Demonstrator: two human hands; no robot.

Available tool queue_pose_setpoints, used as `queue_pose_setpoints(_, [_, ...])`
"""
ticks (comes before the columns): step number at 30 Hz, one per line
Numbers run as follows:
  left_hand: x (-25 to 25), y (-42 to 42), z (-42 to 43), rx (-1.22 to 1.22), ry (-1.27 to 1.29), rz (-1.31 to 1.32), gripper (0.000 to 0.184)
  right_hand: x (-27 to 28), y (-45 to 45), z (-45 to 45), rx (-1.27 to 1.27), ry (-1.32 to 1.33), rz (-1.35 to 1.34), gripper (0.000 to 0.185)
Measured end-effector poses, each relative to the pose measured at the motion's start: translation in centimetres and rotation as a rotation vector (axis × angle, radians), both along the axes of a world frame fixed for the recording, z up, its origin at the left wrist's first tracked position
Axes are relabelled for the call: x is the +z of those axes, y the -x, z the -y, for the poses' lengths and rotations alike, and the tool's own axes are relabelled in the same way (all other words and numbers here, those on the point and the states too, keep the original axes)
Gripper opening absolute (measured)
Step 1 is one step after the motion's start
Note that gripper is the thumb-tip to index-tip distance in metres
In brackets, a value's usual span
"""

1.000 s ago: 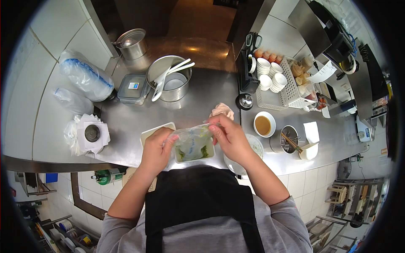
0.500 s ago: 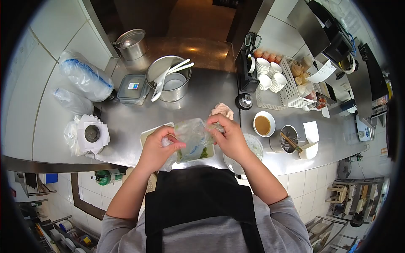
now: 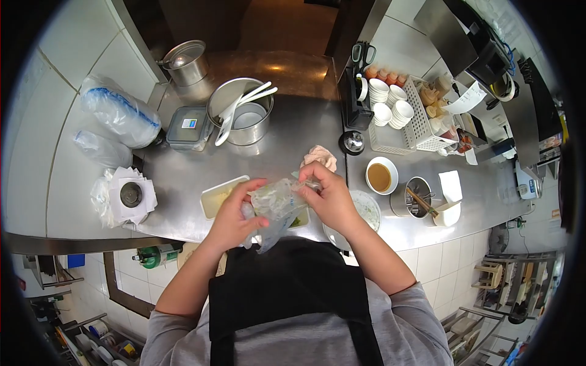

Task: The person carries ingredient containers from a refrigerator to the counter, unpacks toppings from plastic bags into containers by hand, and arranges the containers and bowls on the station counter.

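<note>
A crumpled clear plastic bag (image 3: 274, 207) with blue print hangs between my two hands. My left hand (image 3: 235, 213) is curled around its left side, with the thumb over the plastic. The bag's upper right edge is pinched by my right hand (image 3: 323, 195). Beneath the bag is a container with leafy greens (image 3: 299, 220), mostly hidden. A pale rectangular tray (image 3: 213, 199) lies behind my left hand. To the right of my right hand sits a round plate or lid (image 3: 365, 213), partly covered by my forearm.
A steel pot (image 3: 244, 131) with white ladles and a lidded box (image 3: 188, 135) stand at the back. On the right are a bowl of brown sauce (image 3: 379, 177), a steel utensil pot (image 3: 417, 198) and a white basket (image 3: 390, 141). A pink cloth (image 3: 319, 158) lies behind my right hand.
The bag has gone from spread out to bunched up, and it now hangs lower towards the apron. My left hand has turned and its fingers have opened wider around the plastic.
</note>
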State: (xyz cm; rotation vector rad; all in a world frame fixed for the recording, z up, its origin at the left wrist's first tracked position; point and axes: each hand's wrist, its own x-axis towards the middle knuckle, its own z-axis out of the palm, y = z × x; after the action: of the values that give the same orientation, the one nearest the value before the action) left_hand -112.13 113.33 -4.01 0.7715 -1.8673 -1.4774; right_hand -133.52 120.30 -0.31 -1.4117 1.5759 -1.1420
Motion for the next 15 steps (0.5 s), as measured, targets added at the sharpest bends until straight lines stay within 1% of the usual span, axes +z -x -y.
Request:
queue_pose_setpoints(2, [-1.6, 0.1, -0.7, -0.101, -0.064, 0.029, 0.076, 0.0, -0.1, 0.2, 0.001, -0.006, 0.009, 0.016])
queue_pose_setpoints(3, [-2.3, 0.1, -0.8, -0.136, -0.071, 0.073, 0.074, 0.3, -0.2, 0.4, 0.006, -0.059, 0.054, 0.017])
queue_pose_setpoints(4, [-2.2, 0.3, -1.0, -0.139, -0.073, 0.075, 0.074, 0.5, -0.3, 0.5, 0.010, -0.112, 0.098, 0.018])
queue_pose_setpoints(5, [-1.9, 0.8, -1.2, -0.130, -0.071, 0.141, 0.070, 0.3, -0.4, 0.6, 0.008, -0.113, 0.101, 0.018])
queue_pose_setpoints(6, [-1.8, 1.0, -1.4, -0.119, -0.070, 0.208, 0.066, 0.1, -0.4, 0.7, 0.004, -0.024, 0.065, 0.019])
queue_pose_setpoints(7, [-2.1, 1.0, -1.3, -0.120, -0.073, 0.210, 0.066, 0.0, -0.4, 0.8, 0.001, 0.065, 0.030, 0.020])
queue_pose_setpoints(8, [-2.8, 1.0, -1.0, -0.113, -0.098, 0.329, 0.059, -0.1, -0.3, 0.9, 0.000, 0.061, 0.032, 0.020])
queue_pose_setpoints(9, [-3.4, 1.0, -0.8, -0.105, -0.122, 0.447, 0.052, -0.1, -0.2, 1.0, -0.031, 0.195, 0.018, 0.022])
queue_pose_setpoints(10, [-3.7, 1.0, -0.7, -0.106, -0.123, 0.448, 0.052, -0.2, -0.2, 1.2, -0.061, 0.331, 0.003, 0.024])
queue_pose_setpoints(11, [-4.1, 1.1, -0.6, -0.082, -0.204, 0.360, 0.042, -0.4, -0.1, 1.3, -0.061, 0.329, 0.003, 0.024])
queue_pose_setpoints(12, [-4.2, 1.1, -0.5, -0.059, -0.284, 0.270, 0.032, -0.8, 0.1, 1.4, -0.130, 0.397, -0.011, 0.024])
queue_pose_setpoints(13, [-4.2, 1.2, -0.4, -0.060, -0.284, 0.270, 0.032, -1.0, 0.1, 1.5, -0.198, 0.465, -0.026, 0.023])
queue_pose_setpoints(15, [-4.2, 1.4, -0.1, 0.073, -0.561, -0.086, 0.023, -1.2, -0.1, 1.4, -0.213, 0.451, -0.070, 0.022])
